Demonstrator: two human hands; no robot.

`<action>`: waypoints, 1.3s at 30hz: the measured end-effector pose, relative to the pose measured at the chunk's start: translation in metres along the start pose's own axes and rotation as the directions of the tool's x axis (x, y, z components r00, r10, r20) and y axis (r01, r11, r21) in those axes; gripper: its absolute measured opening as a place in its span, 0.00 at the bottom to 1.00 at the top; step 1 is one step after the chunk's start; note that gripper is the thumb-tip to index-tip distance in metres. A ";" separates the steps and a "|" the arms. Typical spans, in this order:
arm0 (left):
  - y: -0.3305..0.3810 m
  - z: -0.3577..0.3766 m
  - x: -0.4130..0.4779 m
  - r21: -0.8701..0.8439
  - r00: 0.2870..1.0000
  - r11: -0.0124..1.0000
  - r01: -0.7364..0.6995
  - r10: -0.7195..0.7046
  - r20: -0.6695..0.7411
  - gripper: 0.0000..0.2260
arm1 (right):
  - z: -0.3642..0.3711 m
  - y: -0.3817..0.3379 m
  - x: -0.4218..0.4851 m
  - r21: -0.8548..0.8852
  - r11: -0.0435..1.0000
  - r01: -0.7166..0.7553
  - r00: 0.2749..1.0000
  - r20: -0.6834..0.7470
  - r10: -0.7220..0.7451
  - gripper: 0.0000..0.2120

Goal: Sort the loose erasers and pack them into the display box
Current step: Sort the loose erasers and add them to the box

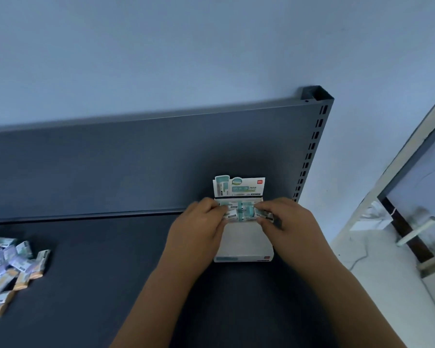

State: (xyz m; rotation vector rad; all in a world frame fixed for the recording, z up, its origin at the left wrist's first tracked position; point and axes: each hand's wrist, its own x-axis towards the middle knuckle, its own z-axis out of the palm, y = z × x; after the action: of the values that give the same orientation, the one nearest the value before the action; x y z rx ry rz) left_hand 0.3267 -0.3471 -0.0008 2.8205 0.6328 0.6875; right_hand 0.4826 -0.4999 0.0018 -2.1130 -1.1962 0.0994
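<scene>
Person stands at a dark shelf, both hands at the far end of the display box. The step looks like seating a row of erasers against the box's back wall, just under the upright header card.

Left hand: fingers curled, gripping the left end of the row. Right hand: fingers curled too, pinching the right end. Neither hand is spread wide; both hold erasers. Exact finger contact is blurred, so I can't tell how many pieces each one has.

To do it well, my read: squeeze the row from both ends so the pieces stay flush, labels facing one way, then push it down flat and back until it touches the rear wall. Press evenly, since one tilted piece could pop the whole row up. Steadying the box may help, as it looks light and could slide on the shelf.

The box sits between the two hands, its near half bare and white, so most of the packing remains. The row lies at the far end of the box, directly under the fingertips. The loose erasers lie in a heap well to the left of the box, on the same shelf, well apart from both hands. The left hand seems better placed to fetch the next batch. To the right of the box are a pale wall and a door handle.
</scene>
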 end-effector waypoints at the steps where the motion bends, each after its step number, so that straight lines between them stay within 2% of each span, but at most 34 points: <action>1: 0.001 0.004 0.005 0.025 1.000 1.000 -0.012 0.012 0.007 0.09 | 0.000 0.001 0.000 0.011 1.000 -0.005 1.000 -0.009 0.005 0.13; 6: -0.007 0.024 0.025 0.166 0.997 0.986 -0.021 0.008 0.075 0.04 | 0.000 0.003 0.000 0.046 0.999 -0.025 0.999 -0.035 0.027 0.13; 11: -0.008 0.034 0.034 0.224 0.993 0.973 -0.061 0.036 0.113 0.05 | 0.003 0.006 0.002 0.057 0.998 -0.037 0.997 -0.060 0.040 0.14; 14: -0.009 0.038 0.034 0.224 0.991 0.968 -0.113 0.095 0.091 0.06 | 0.006 0.004 0.002 0.063 0.997 -0.039 0.997 -0.071 0.043 0.14; 17: -0.010 0.042 0.034 0.212 0.997 0.974 -0.076 0.067 0.049 0.05 | 0.008 0.005 0.003 0.048 0.998 -0.038 0.996 -0.073 0.041 0.14; 22: -0.008 0.050 0.031 0.098 0.996 0.991 0.092 -0.093 0.009 0.02 | 0.013 0.006 0.006 -0.141 0.990 0.001 0.995 -0.103 -0.016 0.13; 25: -0.008 0.055 0.029 0.118 0.995 0.988 0.097 -0.098 0.004 0.01 | 0.023 0.006 0.013 -0.222 0.975 0.007 0.990 -0.139 -0.039 0.10; 27: -0.008 0.057 0.027 0.142 0.997 0.986 0.083 -0.083 -0.004 0.03 | 0.030 0.007 0.016 -0.268 0.963 0.017 0.993 -0.112 -0.048 0.08; 31: -0.009 0.055 0.026 0.124 0.996 0.989 0.087 -0.085 -0.026 0.02 | 0.038 0.001 0.026 -0.348 0.938 0.003 0.993 -0.106 -0.043 0.09; 35: -0.004 0.055 0.027 0.106 0.995 0.989 0.100 -0.098 -0.029 0.03 | 0.033 -0.004 0.036 -0.430 0.900 0.075 0.990 -0.073 -0.118 0.08; 39: -0.002 0.055 0.024 0.087 0.990 0.987 0.132 -0.128 -0.052 0.02 | 0.028 -0.003 0.038 -0.396 0.916 0.067 0.997 -0.016 -0.080 0.09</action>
State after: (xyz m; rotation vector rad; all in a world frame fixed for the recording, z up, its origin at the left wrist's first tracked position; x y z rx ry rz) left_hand 0.3710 -0.3386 -0.0404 2.8198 0.8682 0.7186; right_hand 0.4912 -0.4544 -0.0076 -2.3987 -1.3651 -0.2304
